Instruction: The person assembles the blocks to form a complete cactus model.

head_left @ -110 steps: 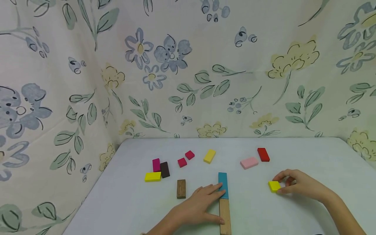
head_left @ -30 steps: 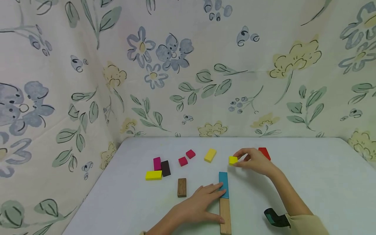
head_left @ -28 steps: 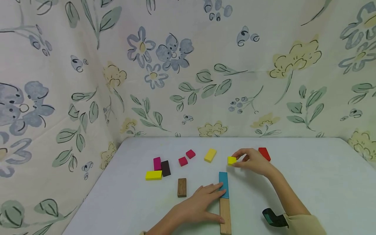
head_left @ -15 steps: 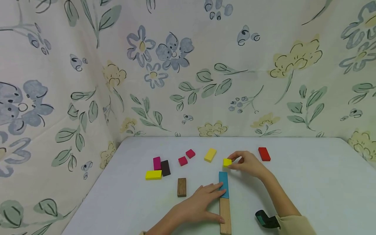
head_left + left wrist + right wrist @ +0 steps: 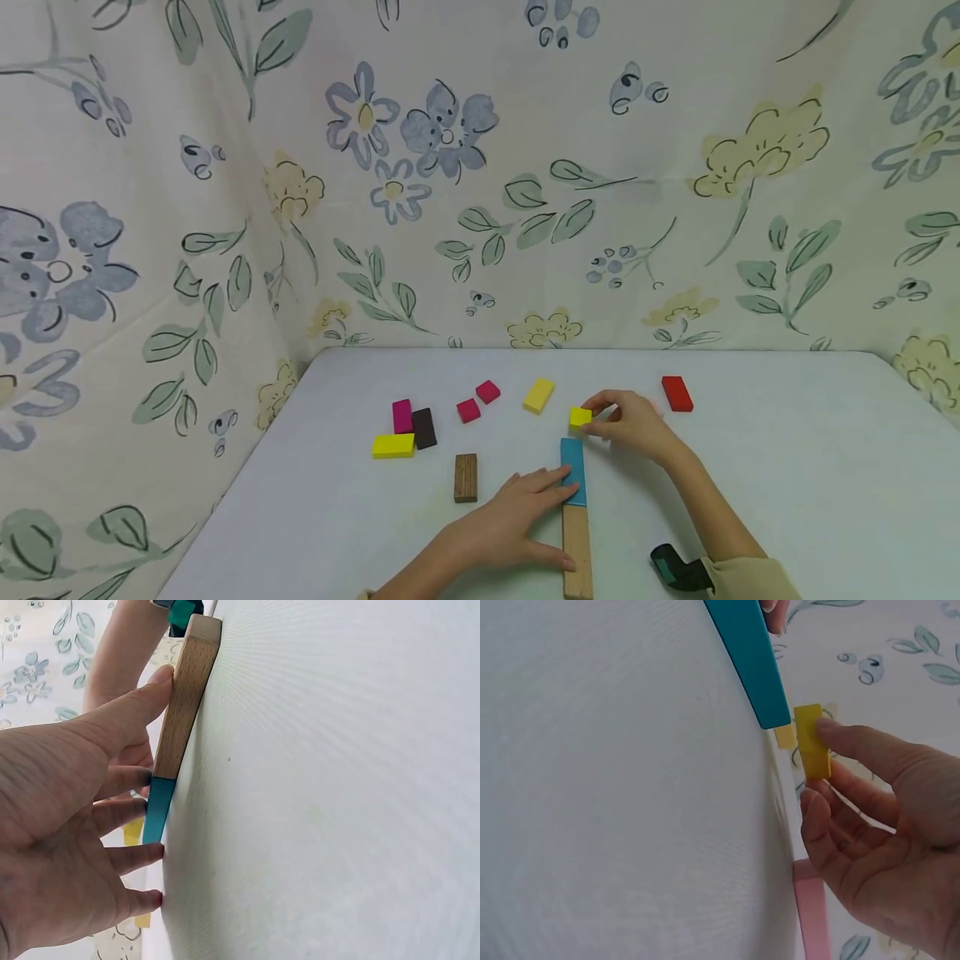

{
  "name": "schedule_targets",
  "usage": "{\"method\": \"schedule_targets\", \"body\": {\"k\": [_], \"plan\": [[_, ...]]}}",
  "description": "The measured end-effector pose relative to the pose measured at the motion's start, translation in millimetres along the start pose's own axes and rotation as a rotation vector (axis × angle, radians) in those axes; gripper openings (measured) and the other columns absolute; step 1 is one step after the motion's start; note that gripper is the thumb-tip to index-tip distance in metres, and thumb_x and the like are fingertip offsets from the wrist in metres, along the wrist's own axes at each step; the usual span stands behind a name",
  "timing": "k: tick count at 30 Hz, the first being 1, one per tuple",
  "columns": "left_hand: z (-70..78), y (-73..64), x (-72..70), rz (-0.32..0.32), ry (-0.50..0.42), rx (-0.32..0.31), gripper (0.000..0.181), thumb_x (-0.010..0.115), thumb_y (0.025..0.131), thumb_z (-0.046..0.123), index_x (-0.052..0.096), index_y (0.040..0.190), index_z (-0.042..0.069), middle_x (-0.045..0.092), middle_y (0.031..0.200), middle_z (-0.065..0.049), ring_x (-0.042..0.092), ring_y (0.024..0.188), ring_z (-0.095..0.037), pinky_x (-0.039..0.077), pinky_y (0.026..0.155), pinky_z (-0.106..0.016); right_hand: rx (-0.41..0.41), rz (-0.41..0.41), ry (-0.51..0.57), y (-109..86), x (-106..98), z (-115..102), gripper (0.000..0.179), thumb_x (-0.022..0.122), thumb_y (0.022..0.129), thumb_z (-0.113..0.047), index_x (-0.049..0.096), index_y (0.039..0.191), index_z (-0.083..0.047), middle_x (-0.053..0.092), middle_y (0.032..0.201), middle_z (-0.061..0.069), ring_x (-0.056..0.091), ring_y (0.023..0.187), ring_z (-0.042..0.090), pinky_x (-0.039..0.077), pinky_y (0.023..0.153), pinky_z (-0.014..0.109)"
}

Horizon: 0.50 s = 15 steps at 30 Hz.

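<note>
My right hand [image 5: 633, 427] pinches a small yellow block [image 5: 580, 418] between thumb and fingers, just past the far end of a blue block [image 5: 572, 451]. In the right wrist view that yellow block [image 5: 812, 739] appears beside the end of the blue block [image 5: 748, 656]. The blue block lies end to end with a plain wooden block [image 5: 577, 529], forming one straight row. My left hand [image 5: 506, 523] is spread over this row, fingertips on the blue block and thumb at the wooden one. The left wrist view shows the left hand's fingers [image 5: 127, 857] fairly straight along the row's side.
Left of the row lie a dark wooden block [image 5: 466, 477], a yellow [image 5: 393, 446], a magenta [image 5: 402, 416] and a dark brown block [image 5: 424, 428]. Farther back are two crimson cubes [image 5: 468, 410], a paler yellow block [image 5: 538, 396] and a red one [image 5: 677, 393]. A pink block [image 5: 811, 911] is mostly behind my right hand.
My right hand has carried the small yellow block from the right side of the table leftward to the blue block's far end, slowing lately. The left hand has stayed on the row.
</note>
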<state>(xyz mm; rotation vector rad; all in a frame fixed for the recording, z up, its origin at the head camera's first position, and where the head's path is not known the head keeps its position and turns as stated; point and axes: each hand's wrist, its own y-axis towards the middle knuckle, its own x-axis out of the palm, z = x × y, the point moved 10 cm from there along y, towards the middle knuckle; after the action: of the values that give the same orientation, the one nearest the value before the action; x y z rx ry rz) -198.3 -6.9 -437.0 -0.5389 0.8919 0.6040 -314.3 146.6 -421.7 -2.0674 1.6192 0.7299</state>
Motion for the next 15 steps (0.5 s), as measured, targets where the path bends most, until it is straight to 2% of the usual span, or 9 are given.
{"method": "schedule_targets", "body": {"k": [6,15], "plan": [[-1.3,-0.3,0.8,0.003,0.004,0.001,0.082,0.077,0.094,0.052,0.043,0.163,0.024,0.029,0.173,0.006,0.031,0.158,-0.022,0.031,0.124,-0.061,0.005,0.000,0.043,-1.3,4.1,2.2,0.035,0.083,0.090,-0.015,0.072,0.120,0.001,0.070,0.108,0.011,0.061,0.076,0.018,0.058,0.067,0.027],[-4.1,0.0,4.5,-0.016,-0.047,0.022,0.080,0.073,0.097,0.051,0.039,0.165,0.025,0.027,0.174,0.005,0.028,0.160,-0.024,0.027,0.124,-0.065,0.002,0.004,0.053,-1.6,8.4,2.4,0.036,0.084,0.090,-0.016,0.071,0.119,0.001,0.069,0.110,0.013,0.060,0.074,0.018,0.057,0.064,0.027]]}}
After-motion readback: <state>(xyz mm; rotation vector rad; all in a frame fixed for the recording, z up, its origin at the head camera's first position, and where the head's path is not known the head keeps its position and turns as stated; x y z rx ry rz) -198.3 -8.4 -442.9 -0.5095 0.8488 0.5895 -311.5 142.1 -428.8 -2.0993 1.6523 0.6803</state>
